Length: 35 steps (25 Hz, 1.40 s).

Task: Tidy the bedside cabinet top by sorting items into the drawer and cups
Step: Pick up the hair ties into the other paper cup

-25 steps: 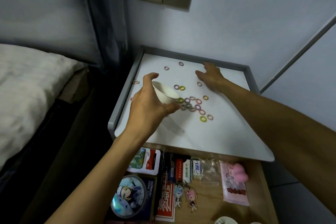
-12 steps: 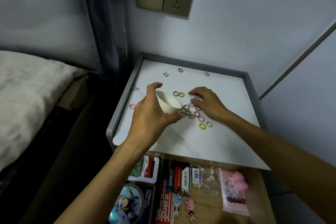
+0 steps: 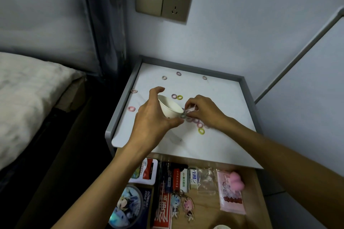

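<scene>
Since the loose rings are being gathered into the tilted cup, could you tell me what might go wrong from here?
1. The small white paper cup is tipped in the left hand; rings pushed in by the right hand may slide back out.
2. The cluster of small coloured elastic rings sits under the right wrist, so it could scatter.
3. The pink ring lies near the grey cabinet rim and may be missed.

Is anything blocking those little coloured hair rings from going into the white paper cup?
Nothing visible does: the left hand tilts the white paper cup toward the right hand, which pinches coloured hair rings beside its rim.
</scene>
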Motion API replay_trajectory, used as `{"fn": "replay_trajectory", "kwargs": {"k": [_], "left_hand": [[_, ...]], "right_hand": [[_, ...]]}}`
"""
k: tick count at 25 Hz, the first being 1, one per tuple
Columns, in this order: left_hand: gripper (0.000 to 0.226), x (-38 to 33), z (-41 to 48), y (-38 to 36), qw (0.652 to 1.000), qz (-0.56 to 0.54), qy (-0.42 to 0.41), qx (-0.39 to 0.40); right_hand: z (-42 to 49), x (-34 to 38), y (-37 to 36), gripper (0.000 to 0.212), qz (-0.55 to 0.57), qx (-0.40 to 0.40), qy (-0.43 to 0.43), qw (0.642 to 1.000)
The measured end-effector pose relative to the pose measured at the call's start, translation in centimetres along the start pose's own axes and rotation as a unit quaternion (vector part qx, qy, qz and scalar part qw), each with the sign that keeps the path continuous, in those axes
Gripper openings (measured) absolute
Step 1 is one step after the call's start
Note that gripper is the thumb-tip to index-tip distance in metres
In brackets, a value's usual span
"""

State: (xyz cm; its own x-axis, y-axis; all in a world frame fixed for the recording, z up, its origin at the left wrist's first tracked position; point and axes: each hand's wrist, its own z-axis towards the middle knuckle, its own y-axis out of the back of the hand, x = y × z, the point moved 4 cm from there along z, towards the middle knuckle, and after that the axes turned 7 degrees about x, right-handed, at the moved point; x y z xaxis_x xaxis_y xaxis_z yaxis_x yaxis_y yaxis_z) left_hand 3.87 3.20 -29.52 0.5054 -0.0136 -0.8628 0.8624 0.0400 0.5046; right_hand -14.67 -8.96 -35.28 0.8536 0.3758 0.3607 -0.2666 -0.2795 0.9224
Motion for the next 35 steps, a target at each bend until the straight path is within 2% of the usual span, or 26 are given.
{"fn": "replay_trajectory", "kwargs": {"k": [4,7,13,17,20,22,24,27,30,33,35], "left_hand": [[0.093,0.1,0.0,0.1,1.000,0.008,-0.002,0.001],[0.092,0.2,-0.1,0.2,1.000,0.006,0.001,0.002],[0.092,0.2,-0.2,0.1,1.000,0.009,-0.002,0.007],[0.092,0.1,-0.3,0.0,1.000,0.010,-0.002,0.015],[0.092,0.2,-0.2,-0.1,1.000,0.008,0.000,0.019],[0.091,0.3,-0.2,-0.2,1.000,0.013,0.004,0.023],[0.091,0.5,-0.1,-0.3,1.000,0.018,0.008,0.023],[0.094,0.5,0.0,-0.7,1.000,0.004,0.001,0.019],[0.097,0.1,-0.1,-1.0,1.000,-0.023,-0.007,0.012],[0.100,0.1,-0.4,-0.9,1.000,-0.023,-0.005,0.009],[0.099,0.3,-0.4,-0.6,1.000,-0.020,0.002,0.006]], "right_hand": [[0.2,0.8,-0.7,0.009,-0.001,-0.013,0.015,1.000],[0.2,0.8,-0.7,0.011,0.010,-0.007,-0.013,1.000],[1.6,0.9,-0.1,0.016,-0.079,0.097,-0.046,0.991],[2.0,1.6,0.3,0.019,-0.072,0.106,-0.061,0.990],[1.7,1.8,2.1,0.019,0.008,0.069,-0.074,0.995],[1.0,2.4,4.3,0.017,0.159,0.035,-0.071,0.984],[-0.2,4.5,6.4,0.014,0.271,0.024,-0.024,0.962],[-2.1,9.4,7.1,0.014,0.282,0.086,0.076,0.952],[-3.5,11.9,6.0,0.020,0.191,0.138,0.132,0.963],[-4.0,10.8,6.8,0.020,0.240,0.073,0.122,0.960],[-4.3,8.4,7.2,0.018,0.286,0.019,0.077,0.955]]}}
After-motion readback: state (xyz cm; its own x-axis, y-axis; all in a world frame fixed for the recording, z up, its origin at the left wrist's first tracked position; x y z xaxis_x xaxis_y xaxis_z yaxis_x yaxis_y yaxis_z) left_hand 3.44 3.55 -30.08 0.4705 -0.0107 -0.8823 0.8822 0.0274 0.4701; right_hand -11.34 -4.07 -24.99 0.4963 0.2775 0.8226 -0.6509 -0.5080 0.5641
